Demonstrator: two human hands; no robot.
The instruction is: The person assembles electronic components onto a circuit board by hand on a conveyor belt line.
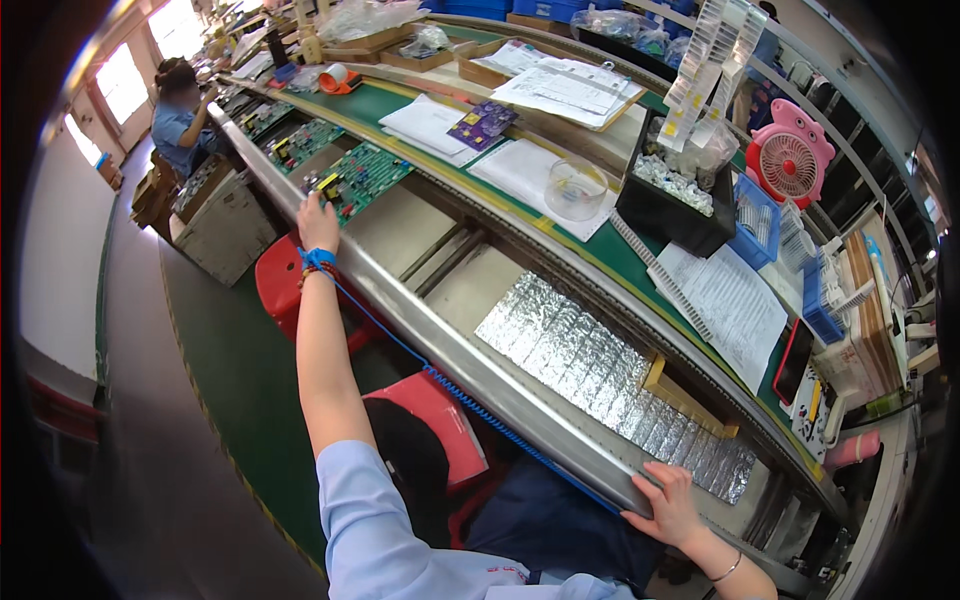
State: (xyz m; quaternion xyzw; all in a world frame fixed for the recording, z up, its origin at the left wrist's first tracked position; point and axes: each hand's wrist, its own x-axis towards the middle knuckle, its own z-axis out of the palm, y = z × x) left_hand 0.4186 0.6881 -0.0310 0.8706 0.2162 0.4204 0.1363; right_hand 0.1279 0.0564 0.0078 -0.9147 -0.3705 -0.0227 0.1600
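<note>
- The green circuit board [362,177] lies on the conveyor line, just beyond the long steel rail [480,375] that runs along the line's near edge; it is the nearest of a row of like boards [300,143] stretching away up the line.
- The left hand [318,222] is stretched far out, at the near-left corner of that board and over the steel rail. Its fingers are bent at the board's edge; whether they grip it or only touch it cannot be told. A blue wrist strap [318,259] circles the wrist, and its blue coiled cord [470,402] runs back along the near side of the rail.
- Below the rail, on the person's side, stand red stools [435,420].
- Past the rail, about mid-length, a sheet of crinkled silver foil [590,365] lies on the belt.
- Farther beyond the rail, on the green shelf, sit white papers [430,125], a clear round tub [576,189] and a black bin [672,215] of small parts.
- The right hand [668,505] rests on the rail's near end, fingers spread flat and loose, holding nothing.
- A pink fan [790,155] stands far beyond the rail, at right.
</note>
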